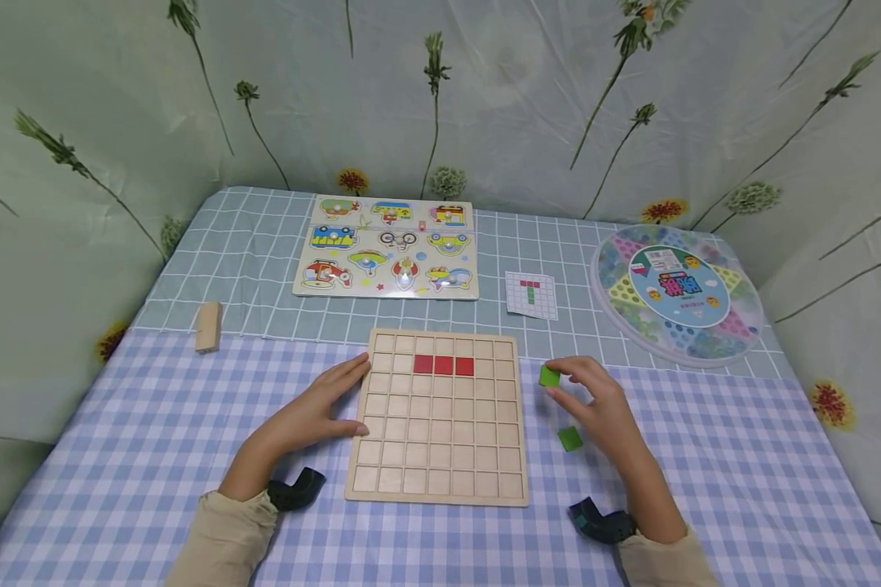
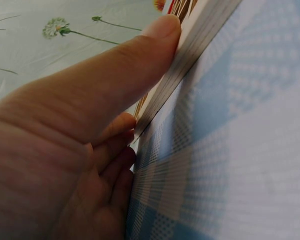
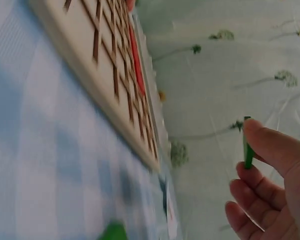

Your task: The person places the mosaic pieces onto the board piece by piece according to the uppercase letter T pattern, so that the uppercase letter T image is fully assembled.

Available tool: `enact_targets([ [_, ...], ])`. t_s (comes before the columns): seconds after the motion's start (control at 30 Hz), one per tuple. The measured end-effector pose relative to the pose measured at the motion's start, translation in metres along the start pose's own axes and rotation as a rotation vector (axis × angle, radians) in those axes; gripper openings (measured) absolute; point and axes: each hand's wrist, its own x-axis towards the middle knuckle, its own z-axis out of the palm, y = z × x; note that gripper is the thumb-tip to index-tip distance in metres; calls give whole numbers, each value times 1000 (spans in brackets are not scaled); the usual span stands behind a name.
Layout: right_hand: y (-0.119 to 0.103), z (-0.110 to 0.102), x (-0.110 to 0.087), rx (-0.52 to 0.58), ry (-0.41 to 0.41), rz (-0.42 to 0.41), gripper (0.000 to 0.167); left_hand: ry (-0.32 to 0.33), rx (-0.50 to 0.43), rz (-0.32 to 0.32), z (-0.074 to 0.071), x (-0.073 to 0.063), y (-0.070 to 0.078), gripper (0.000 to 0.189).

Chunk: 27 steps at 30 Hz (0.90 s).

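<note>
Your left hand (image 1: 321,408) lies at the left edge of the wooden grid board (image 1: 442,430), thumb and fingers spread apart, the fingertips touching the rim. Left wrist view: the thumb tip rests on the board's edge, the other fingers beside it, none wrapped around it. Your right hand (image 1: 595,399) pinches a green tile (image 1: 549,376) between thumb and fingers, just beyond the board's right edge; in the right wrist view you hold it nearly edge-on to the camera, raised off the cloth.

Board: seven columns by seven rows, flat on the blue-and-white checked cloth (image 1: 734,473). Three red tiles (image 1: 444,365) sit side by side in the second row from the far edge, in the middle three columns. A loose green tile (image 1: 570,439) lies on the cloth to the right of the board, near your right hand. The blurred green patch at the bottom of the right wrist view is probably this same tile.

Beyond the board to the right lies a paper card (image 1: 540,311) printed with a pink bar and a green stem beneath it. Farther right is a round game board (image 1: 642,338); behind the grid board, a vehicle picture puzzle (image 1: 378,281). A wooden block (image 1: 208,326) rests well to the left. Flower-printed fabric (image 1: 514,81) hangs behind the table.
</note>
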Motion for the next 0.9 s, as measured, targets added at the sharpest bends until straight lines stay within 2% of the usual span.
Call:
enact_targets([
  [0.23,-26,21,20,119,12,-106,38,-5,-4,-13,0,0,1,91],
  [0.5,-43,60,38,285,21,-120,37,-6,-8,-11,0,0,1,91],
  [0.67,-48,81,42,310,-2,-66,34,0,-3,-4,0,1,1,91],
  [0.9,-42,98,39,244,-165,97,26,0,-11,-9,0,1,1,91],
])
